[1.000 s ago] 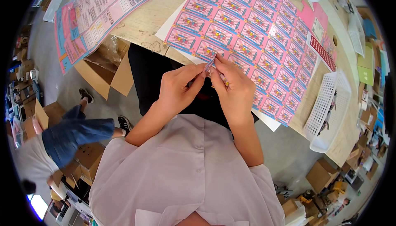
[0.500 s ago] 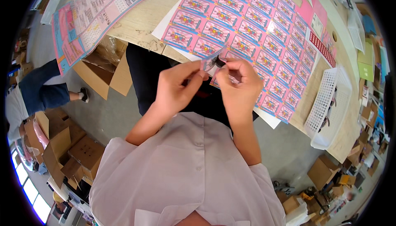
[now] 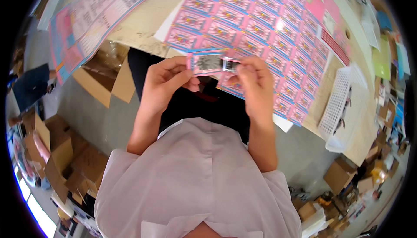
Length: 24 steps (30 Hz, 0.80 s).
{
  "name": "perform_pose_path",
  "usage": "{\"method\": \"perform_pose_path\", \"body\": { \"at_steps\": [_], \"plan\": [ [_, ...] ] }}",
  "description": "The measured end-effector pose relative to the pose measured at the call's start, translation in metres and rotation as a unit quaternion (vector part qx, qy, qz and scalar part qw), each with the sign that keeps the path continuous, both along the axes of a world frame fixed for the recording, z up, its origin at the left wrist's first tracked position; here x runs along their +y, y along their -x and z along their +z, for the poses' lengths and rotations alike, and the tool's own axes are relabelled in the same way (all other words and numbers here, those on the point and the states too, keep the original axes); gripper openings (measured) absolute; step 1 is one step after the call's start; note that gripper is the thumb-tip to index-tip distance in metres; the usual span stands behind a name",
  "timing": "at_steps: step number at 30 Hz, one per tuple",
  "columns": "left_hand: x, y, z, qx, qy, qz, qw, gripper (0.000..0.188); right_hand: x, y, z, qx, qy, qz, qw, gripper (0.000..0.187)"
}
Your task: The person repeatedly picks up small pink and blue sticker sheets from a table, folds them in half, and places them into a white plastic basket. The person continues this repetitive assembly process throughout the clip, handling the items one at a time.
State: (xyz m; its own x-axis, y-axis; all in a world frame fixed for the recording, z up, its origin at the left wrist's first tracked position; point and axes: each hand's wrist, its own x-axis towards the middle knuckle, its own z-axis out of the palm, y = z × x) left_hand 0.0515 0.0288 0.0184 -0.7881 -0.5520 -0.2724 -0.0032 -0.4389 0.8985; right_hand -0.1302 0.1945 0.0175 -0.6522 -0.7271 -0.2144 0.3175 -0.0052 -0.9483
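My left hand [image 3: 167,81] is closed, pinching the left end of a small pink-and-blue-edged card [image 3: 206,62] with a grey, dark-mottled panel. At the card's right end, my right hand [image 3: 256,81] pinches a small shiny dark strip [image 3: 230,64] between thumb and fingers. Strip and card touch or overlap; whether they are joined I cannot tell. Both hands are above my lap at the table's near edge. Just beyond them lies a large pink printed sheet [image 3: 249,23] covered with rows of repeated card pictures.
Another printed sheet [image 3: 104,16] hangs over the table's left edge, above an open cardboard box [image 3: 100,75]. A white perforated basket [image 3: 341,107] stands at the table's right. A red-and-white strip [image 3: 335,47] lies nearby. Further left is a person [image 3: 31,88] among cartons.
My hands have moved apart, the left one leftward. The card, earlier curled between my fingers, is now stretched out flat with its grey panel showing. The person at left has shifted.
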Motion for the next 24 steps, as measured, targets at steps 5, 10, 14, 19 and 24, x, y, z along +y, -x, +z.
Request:
{"method": "perform_pose_path", "body": {
  "at_steps": [5, 10, 14, 19, 24],
  "plan": [
    [0.016, -0.005, -0.012, -0.017, 0.069, 0.018, 0.997, 0.034, -0.001, -0.009, -0.011, 0.156, 0.046, 0.058, 0.985, 0.014],
    [0.029, 0.007, -0.013, -0.007, 0.082, -0.016, 0.997, 0.032, 0.010, -0.012, 0.017, 0.339, 0.010, 0.011, 0.941, 0.013],
    [0.042, 0.023, -0.010, 0.026, 0.091, -0.057, 0.994, 0.026, 0.025, -0.013, 0.022, 0.226, -0.016, -0.023, 0.974, 0.015],
    [0.067, 0.043, -0.008, 0.026, 0.112, -0.071, 0.991, 0.020, 0.051, -0.005, 0.025, 0.247, -0.053, 0.005, 0.968, 0.019],
    [0.082, 0.057, -0.008, 0.022, 0.045, -0.104, 0.993, 0.027, 0.075, 0.009, 0.029, 0.291, -0.066, -0.011, 0.954, 0.024]
  ]
}}
